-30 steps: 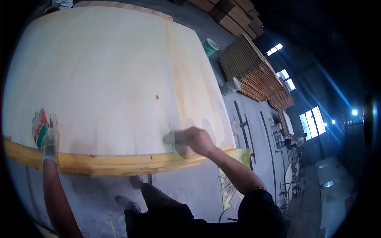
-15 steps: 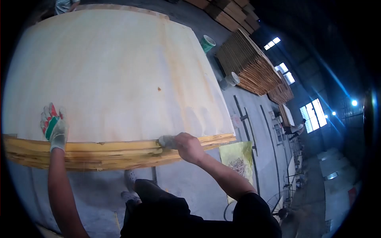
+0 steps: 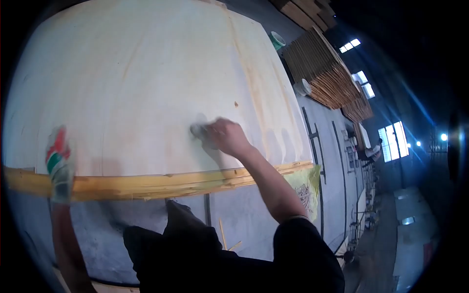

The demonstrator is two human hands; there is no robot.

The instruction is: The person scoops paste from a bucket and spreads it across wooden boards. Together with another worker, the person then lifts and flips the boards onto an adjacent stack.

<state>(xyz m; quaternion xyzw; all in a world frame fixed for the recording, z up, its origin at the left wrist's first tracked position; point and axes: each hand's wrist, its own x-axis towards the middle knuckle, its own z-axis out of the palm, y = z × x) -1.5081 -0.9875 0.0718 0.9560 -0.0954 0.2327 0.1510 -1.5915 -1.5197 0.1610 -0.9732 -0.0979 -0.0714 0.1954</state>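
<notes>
Currently, the pale sheet point(image 3: 146, 93) lies flat on top of the layered yellow-edged stack point(image 3: 127, 183), filling most of the view. The right hand point(image 3: 227, 136), bare, is closed around a small grey tool point(image 3: 198, 130) over the near half of the sheet; blur hides the tool's exact form. The left hand point(image 3: 60, 165), gloved, has its fingers extended across the near edge, gripping nothing visible; its contact pressure cannot be determined. Judging by its breadth and apparent thinness, the sheet should be light but flexible, and liable to split along the grain. Support it at two well-separated edge points. The tool appears light and compact; grasp it at the end away from the sheet.
</notes>
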